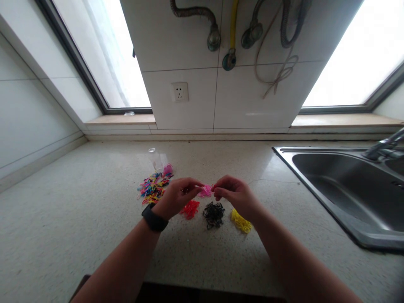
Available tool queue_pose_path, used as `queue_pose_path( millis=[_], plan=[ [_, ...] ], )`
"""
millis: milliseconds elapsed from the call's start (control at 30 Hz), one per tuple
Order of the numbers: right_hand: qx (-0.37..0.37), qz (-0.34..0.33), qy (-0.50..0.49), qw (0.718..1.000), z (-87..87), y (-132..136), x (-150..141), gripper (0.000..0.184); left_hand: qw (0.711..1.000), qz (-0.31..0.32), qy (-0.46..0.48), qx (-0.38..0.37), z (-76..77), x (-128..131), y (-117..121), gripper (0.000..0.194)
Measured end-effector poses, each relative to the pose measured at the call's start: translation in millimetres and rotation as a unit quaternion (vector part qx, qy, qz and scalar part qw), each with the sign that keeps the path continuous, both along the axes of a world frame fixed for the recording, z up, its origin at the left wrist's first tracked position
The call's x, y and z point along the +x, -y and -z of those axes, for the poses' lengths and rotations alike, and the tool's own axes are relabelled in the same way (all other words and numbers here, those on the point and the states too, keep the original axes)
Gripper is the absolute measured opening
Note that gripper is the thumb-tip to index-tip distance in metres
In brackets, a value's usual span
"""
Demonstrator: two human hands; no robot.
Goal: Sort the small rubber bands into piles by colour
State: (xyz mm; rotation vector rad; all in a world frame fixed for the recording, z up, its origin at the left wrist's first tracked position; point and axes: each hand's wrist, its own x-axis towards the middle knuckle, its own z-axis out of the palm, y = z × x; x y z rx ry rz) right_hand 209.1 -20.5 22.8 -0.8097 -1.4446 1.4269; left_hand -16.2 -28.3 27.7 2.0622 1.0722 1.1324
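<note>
My left hand, with a black watch on the wrist, is closed in a pinch at the left side of a small heap of pink rubber bands. Opposite it, my right hand pinches at the heap's right side. What lies between the fingertips is too small to make out. Nearer to me are heaps of red rubber bands, black rubber bands and yellow rubber bands. A mixed multicoloured heap of rubber bands spreads out left of my left hand, which partly covers it.
Behind the mixed heap lie a clear plastic container and a pink object. A steel sink with a faucet is set into the speckled countertop at right. The tiled wall carries a socket and several hoses.
</note>
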Motion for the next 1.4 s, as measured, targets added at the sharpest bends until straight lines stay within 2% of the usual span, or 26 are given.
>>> queue_pose_path(
  millis=[267,533,767,1000,1300,1400],
  plan=[
    [-0.038,0.007,-0.071,0.997,1.2,2,0,0.016,0.993,-0.004,0.105,-0.049,-1.0,0,-1,0.025],
    [-0.015,0.026,-0.084,0.996,-1.6,3,1,0.014,0.993,-0.008,0.113,-0.035,5.1,-4,-3,0.023],
    [0.003,0.042,-0.071,0.997,-2.6,5,1,0.019,0.992,-0.004,0.124,-0.029,0.6,-5,-1,0.027],
    [0.018,0.036,-0.074,0.996,-2.8,5,1,0.014,0.989,0.000,0.145,-0.017,-3.3,-4,1,0.028],
    [0.022,0.039,-0.080,0.996,-2.0,5,1,0.015,0.993,0.013,0.118,-0.027,-4.4,-8,3,0.022],
    [0.032,0.034,-0.079,0.996,-1.3,5,2,0.012,0.998,0.034,0.036,-0.023,-13.6,-18,3,0.022]
  ],
)
